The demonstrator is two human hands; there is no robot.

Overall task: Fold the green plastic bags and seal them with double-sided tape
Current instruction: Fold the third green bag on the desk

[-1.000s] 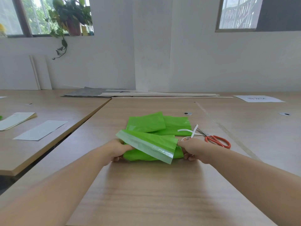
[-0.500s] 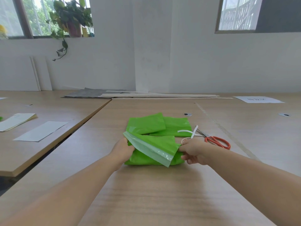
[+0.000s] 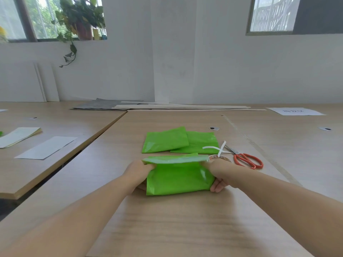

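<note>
the wooden surface (image 3: 176, 229) runs wide under everything. the green bag (image 3: 178, 179) i am working lies flat on it right in front of me, between my two arms. its far edge is a paler flap (image 3: 174, 159), lifted off the body of the bag and not yet pressed down.

i judge this film to be very light, thin and slick. it will slide on the wood, take a crease only under pressure, and spring back when let go. so the ends are the place to hold it, one hand per side, with the flap taut so it lands straight. once adhesive touches, i doubt it peels back cleanly.

behind it, well clear, two folded bags (image 3: 165, 140) lie overlapping, apparently finished. my left hand (image 3: 139, 173) grips the bag's left end, fingers curled at the flap's corner. my right hand (image 3: 220, 171) grips the right end, fingertips (image 3: 216, 186) showing beneath the bag's edge. both hands are clamped on the same bag, one at each end.

orange-handled scissors (image 3: 246, 159) rest just right of my right hand. a small ring, maybe the tape roll (image 3: 220, 157), sits partly hidden behind that hand. a curled white strip (image 3: 217, 148) lies over a folded bag's corner.
</note>
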